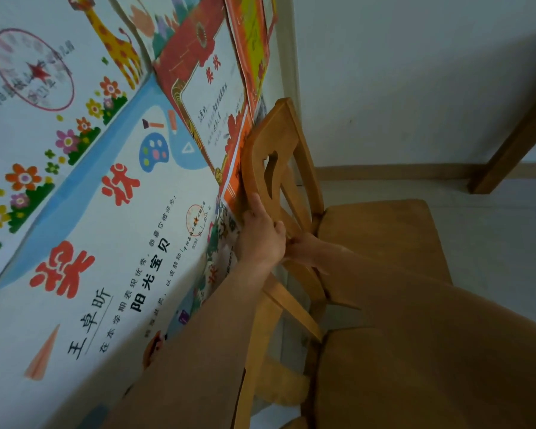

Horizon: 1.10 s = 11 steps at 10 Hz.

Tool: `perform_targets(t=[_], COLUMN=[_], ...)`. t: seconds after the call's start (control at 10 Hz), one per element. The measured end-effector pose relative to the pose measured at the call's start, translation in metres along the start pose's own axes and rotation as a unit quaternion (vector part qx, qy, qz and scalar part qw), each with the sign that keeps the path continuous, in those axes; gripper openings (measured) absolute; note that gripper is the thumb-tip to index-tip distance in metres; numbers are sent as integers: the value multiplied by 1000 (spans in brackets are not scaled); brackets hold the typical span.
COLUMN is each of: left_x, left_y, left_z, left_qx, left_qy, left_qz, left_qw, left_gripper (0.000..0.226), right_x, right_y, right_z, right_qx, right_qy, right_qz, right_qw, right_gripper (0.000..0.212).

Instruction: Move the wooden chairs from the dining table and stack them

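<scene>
Both hands gripped the chair (279, 156) by its backrest, which stood against the wall (415, 72) of certificates (106, 212). The left hand (262, 239) wrapped the top rail; the right hand (307, 250) closed on a slat.

Left wall (75, 320): covered with colourful award certificates (112, 193), printed with flowers, a giraffe and red characters.
Far wall (415, 72): plain, pale grey.
Skirting (384, 173): beige strip along the far wall's foot.
Floor (492, 227): pale, smooth.
Table leg (514, 144): dark wood, upper right.
Light: dim, even.
</scene>
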<state>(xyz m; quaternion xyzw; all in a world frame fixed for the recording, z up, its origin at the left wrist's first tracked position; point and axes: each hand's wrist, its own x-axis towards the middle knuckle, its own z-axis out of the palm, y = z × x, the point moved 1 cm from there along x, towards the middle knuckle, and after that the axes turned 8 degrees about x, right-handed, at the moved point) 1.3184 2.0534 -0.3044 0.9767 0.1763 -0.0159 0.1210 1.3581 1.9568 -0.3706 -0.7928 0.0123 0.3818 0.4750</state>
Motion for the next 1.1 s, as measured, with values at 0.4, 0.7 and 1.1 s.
perform_targets(t=[0.4,0.7,1.1], left_x=[-19,-21,-55], left_y=[-2,-6,-5], left_z=[2,10,0], left_qx=[40,50,140], left_qy=[12,59,48], left_qz=[-1,18,174], left_qw=[999,997,973], left_gripper=[71,68,65], right_x=[-13,-19,-119], right_y=[8,8,39], right_z=[-8,10,-19], right_qx=[-36,-60,147], right_qy=[-33,14,158], right_qz=[30,2,10], right_qw=[998,998,976], right_gripper=[50,34,29])
